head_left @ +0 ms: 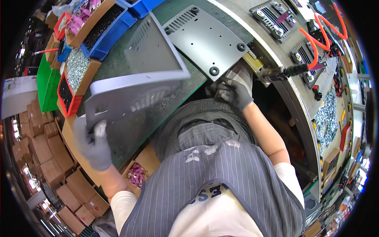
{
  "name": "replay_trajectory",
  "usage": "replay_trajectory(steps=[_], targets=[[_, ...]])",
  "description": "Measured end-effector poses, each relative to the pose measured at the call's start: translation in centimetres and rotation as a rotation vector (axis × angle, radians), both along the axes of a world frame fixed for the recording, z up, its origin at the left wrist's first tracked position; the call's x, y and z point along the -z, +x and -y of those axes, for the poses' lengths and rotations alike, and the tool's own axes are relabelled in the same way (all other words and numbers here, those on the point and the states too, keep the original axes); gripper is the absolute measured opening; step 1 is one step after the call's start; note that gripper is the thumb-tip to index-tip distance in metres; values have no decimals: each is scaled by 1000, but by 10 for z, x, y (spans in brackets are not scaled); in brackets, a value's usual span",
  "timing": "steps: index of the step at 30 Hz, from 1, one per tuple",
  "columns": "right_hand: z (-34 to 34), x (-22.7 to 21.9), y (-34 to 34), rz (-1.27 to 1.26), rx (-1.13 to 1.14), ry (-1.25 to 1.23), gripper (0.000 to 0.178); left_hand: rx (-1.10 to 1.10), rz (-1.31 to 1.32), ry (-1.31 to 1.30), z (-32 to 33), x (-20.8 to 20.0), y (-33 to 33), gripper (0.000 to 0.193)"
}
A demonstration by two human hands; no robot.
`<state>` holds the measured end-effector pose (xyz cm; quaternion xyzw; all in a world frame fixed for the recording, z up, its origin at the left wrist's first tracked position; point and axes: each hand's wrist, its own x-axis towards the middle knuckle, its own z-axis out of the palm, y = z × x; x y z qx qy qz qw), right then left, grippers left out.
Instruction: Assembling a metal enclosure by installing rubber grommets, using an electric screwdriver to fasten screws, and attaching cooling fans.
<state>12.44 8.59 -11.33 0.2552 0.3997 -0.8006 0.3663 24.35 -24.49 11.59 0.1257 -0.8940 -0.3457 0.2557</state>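
My left hand (93, 147), in a grey glove, is closed on the near left corner of a grey housing (138, 79), which has an open rectangular frame and is tilted up off the green bench top (118, 136). The housing's near side is a little blurred. To its right lies a silver metal plate (206, 39) with slots, small holes and black round feet, sticking out past the bench edge. Just below the plate's near corner is my gloved right hand (233, 94), fingers curled in; what they hold, if anything, is hidden.
Blue bins (110, 33) of dark screws and a red-rimmed bin (70, 94) line the far left. Cardboard boxes (49, 158) are stacked beyond. A power screwdriver (282, 73) with an orange coiled cord (316, 45) lies right, near metal fixtures (274, 21) and loose screws (327, 118).
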Motion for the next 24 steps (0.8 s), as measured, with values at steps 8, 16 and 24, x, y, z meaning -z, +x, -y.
replay_trajectory(steps=[8,16,24], targets=[[23,21,3,-23,-28,-47,28,265,-144,-314,-27,-2,-3,27],[18,-54,29,-133,-393,-540,34,264,-283,-67,-11,32,9,65],[-13,-218,3,-870,-220,483,52,337,186,313,6,125,29,44]])
